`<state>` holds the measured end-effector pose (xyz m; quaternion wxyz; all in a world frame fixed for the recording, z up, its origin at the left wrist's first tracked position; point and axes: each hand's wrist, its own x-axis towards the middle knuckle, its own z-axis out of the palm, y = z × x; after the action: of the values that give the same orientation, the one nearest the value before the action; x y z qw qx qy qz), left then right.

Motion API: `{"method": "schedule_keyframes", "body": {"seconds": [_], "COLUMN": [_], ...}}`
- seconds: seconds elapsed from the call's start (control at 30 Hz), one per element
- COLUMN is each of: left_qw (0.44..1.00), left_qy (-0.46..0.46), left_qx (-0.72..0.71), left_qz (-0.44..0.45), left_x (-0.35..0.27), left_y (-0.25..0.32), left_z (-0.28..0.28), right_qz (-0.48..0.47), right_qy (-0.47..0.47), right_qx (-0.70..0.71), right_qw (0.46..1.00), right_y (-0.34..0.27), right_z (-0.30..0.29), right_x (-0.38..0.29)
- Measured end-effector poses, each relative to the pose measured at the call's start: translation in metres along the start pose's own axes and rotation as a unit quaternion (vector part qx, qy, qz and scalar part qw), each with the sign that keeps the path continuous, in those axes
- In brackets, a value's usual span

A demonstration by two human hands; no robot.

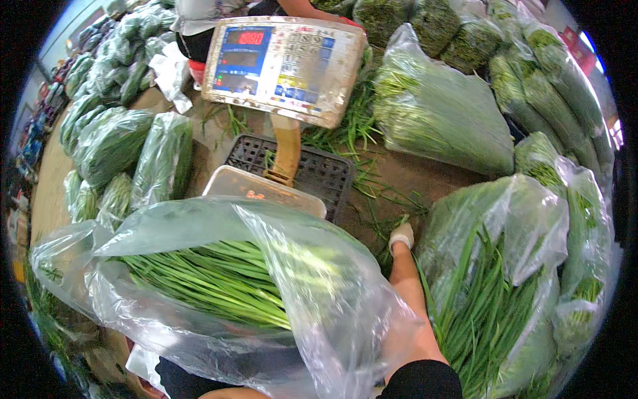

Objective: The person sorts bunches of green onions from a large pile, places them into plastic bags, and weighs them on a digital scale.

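A large clear plastic bag (164, 309) of garlic chives (214, 279) lies across the front, with its mouth gaping to the left. My right hand (401, 236), in a white glove, reaches past the bag's right end to loose green stalks (386, 227) on the brown surface. Its fingers are too small and turned away to show whether they grip a stalk. My left hand is out of view; a strip of skin shows at the bottom edge below the bag. Just behind the bag is the pan (264, 192) of a digital scale (284, 70) with a lit display.
A black plastic crate (324, 174) lies under the scale. An open bag of chives (488, 299) stands at the right, a full bag (438, 109) behind it. More bagged greens (162, 154) are stacked at the left. Another person (199, 30) is beyond the scale.
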<state>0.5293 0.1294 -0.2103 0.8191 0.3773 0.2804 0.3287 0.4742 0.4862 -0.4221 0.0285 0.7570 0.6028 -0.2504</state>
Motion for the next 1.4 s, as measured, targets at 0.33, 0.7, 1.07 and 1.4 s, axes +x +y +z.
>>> {"method": "schedule_keyframes", "body": {"seconds": [0.33, 0.7, 1.07, 1.4], "left_qw": [0.999, 0.999, 0.985, 0.961], "left_qy": [0.031, 0.019, 0.090, 0.130], "left_qx": [-0.019, 0.037, -0.146, 0.230], "left_qz": [-0.014, 0.008, 0.006, 0.077], "left_x": [-0.003, 0.013, -0.008, -0.004], "left_y": [0.004, 0.015, 0.026, 0.003], "left_z": [0.002, 0.047, 0.050, 0.064], "right_qz": [0.024, -0.214, -0.578, -0.411], "right_qy": [0.025, 0.227, 0.437, 0.308], "right_qx": [0.040, 0.017, -0.056, 0.042], "right_qw": [0.999, 0.950, 0.687, 0.857], "right_y": [-0.036, -0.153, 0.164, 0.253], "right_z": [-0.021, -0.311, -0.383, -0.269], "right_x": [-0.019, -0.127, -0.393, -0.467]}}
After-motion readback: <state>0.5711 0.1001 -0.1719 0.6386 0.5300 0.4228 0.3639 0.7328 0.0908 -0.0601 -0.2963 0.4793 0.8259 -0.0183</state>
